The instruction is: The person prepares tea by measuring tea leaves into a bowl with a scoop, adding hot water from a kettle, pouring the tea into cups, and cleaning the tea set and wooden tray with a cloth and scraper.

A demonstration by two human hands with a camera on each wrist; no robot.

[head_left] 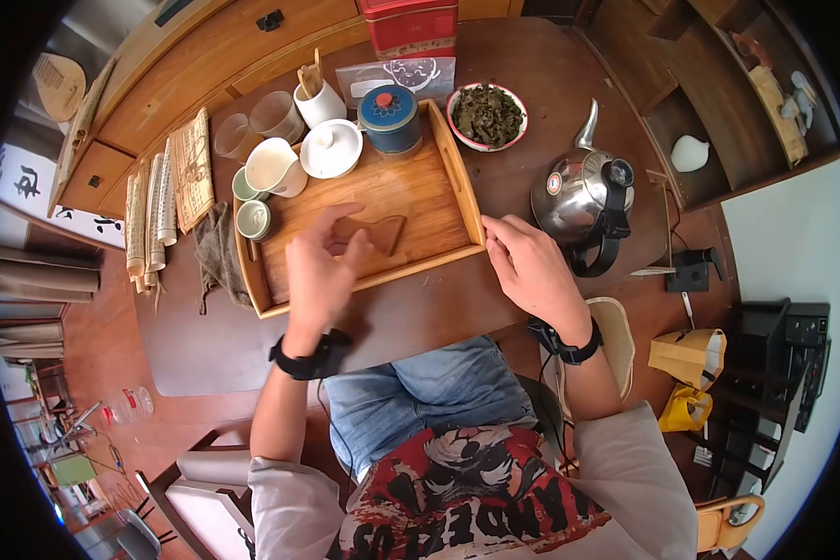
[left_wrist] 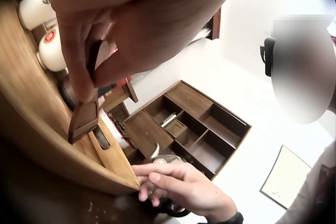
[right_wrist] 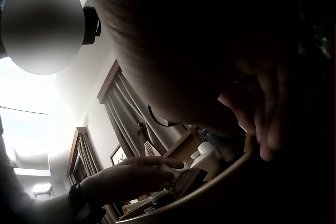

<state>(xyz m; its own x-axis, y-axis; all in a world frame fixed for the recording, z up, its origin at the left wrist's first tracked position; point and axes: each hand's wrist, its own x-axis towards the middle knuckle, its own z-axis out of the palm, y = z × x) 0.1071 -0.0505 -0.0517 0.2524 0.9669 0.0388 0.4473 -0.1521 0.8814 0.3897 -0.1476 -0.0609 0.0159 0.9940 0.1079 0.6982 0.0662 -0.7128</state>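
My left hand [head_left: 319, 266] is over the front of the wooden tray [head_left: 429, 254], pinching a small brown wooden piece [head_left: 383, 231] between thumb and fingers. In the left wrist view this piece [left_wrist: 84, 119] has a flared end and a shallow recess. The right hand [head_left: 525, 257] holds the tray's front right corner with curled fingers. Farther back on the tray stand a blue lidded jar [head_left: 389, 131] with a red knob, a white lidded bowl [head_left: 330, 149], a white pitcher [head_left: 276, 168] and small green cups [head_left: 253, 219].
A steel kettle [head_left: 569, 196] stands right of the tray, near a bowl of dark leaves [head_left: 487, 117]. Behind are a white holder [head_left: 319, 103] of wooden tools, clear glasses [head_left: 276, 115] and a red tin [head_left: 411, 28]. Rolled papers [head_left: 163, 201] and a dark cloth [head_left: 219, 252] lie left.
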